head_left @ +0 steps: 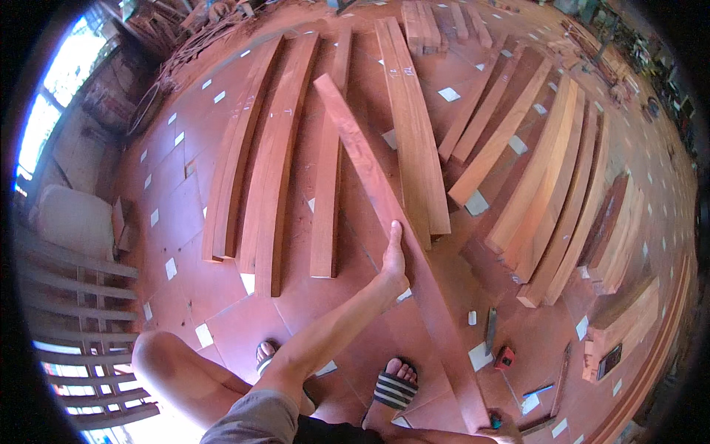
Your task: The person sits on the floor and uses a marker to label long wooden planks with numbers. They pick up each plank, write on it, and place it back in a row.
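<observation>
A long reddish-brown wooden beam (373, 174) slants across the middle, its far end raised above the other timbers. Partway along it, my left hand (396, 263) grips the beam, with the thumb lying along its face. At the lower edge, my right hand (505, 431) is beside the beam's near end, partly cut off by the picture's rim. Its fingers look curled, near a small dark and teal thing (495, 422) whose kind I cannot make out.
Several timbers (285, 163) lie on the red tiled floor (185, 244) to the left, with more (547, 185) to the right. A red tool (504, 358), blue pen (538, 391) and dark square (558, 377) lie near right. A slatted wooden piece (81, 333) stands at left.
</observation>
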A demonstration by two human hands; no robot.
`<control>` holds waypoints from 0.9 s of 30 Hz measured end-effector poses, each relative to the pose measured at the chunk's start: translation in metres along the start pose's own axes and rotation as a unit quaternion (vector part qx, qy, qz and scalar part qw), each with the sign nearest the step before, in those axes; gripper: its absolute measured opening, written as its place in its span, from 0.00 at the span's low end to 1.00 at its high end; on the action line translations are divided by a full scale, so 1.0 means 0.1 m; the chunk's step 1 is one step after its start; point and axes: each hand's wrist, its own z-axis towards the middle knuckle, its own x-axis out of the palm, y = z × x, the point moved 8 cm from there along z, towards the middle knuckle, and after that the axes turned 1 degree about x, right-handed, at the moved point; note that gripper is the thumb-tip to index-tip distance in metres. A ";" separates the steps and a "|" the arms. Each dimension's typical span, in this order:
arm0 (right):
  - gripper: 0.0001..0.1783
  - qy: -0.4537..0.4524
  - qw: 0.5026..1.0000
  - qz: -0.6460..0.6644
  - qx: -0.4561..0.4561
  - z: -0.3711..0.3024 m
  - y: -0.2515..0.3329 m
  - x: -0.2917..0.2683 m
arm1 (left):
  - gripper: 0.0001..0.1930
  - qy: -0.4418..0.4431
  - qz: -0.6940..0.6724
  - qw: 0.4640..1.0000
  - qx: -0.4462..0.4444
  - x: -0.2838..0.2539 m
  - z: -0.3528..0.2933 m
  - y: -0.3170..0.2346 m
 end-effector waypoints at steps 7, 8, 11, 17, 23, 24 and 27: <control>0.34 -0.030 0.977 0.207 0.043 0.24 0.43 0.73 | 0.59 -0.022 0.109 0.993 0.049 -0.19 0.42 0.00; 0.33 -0.044 0.973 0.221 0.051 0.26 0.52 0.86 | 0.58 -0.022 0.114 0.992 0.041 -0.13 0.41 0.01; 0.32 -0.064 0.966 0.244 0.061 0.40 0.82 1.19 | 0.63 -0.036 0.146 0.988 0.035 -0.30 0.67 -0.02; 0.31 -0.122 0.949 0.285 0.061 0.56 1.15 1.48 | 0.64 -0.017 0.222 0.973 0.060 -0.16 0.87 -0.31; 0.30 -0.170 0.937 0.300 0.056 0.57 1.43 1.59 | 0.61 -0.052 0.385 0.917 0.092 -0.17 1.01 -0.87; 0.29 -0.183 0.934 0.303 0.051 0.57 1.49 1.60 | 0.60 -0.016 0.405 0.910 0.091 -0.08 0.99 -1.00; 0.29 -0.205 0.934 0.291 0.021 0.58 1.73 1.61 | 0.57 -0.124 0.495 0.828 0.234 -0.26 0.76 -1.50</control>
